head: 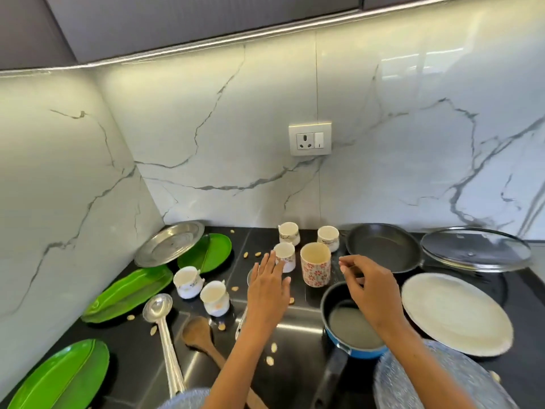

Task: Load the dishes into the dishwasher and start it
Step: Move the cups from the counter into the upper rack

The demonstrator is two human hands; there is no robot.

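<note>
Dishes all sit on the black counter (259, 364), none loaded: white plate (455, 314) near right; glass lid (475, 248) far right, dark frying pan (383, 246) just left of it. Steel plate (169, 243) leans in the far-left corner, overlapping one green leaf-shaped plate (206, 252); two more green plates (126, 293) (59, 376) down the left edge. Blue saucepan (354, 326) near centre-right, cloudy liquid inside, handle toward me. Steel ladle (163, 326) and wooden spatula (203, 340) lie near left-centre. Floral mug (315, 264) centre; three small white cups (289, 233) (328, 238) (285, 256) around it, two more (188, 281) (214, 298) left. My left hand (268, 286) is flat, fingers straight, fingertips at the nearest centre cup, holding nothing. My right hand (368, 286) hovers over the saucepan, fingers curled in a pinch; can't tell if anything's in it. Nut-like bits (274, 346) scattered across the counter.
</note>
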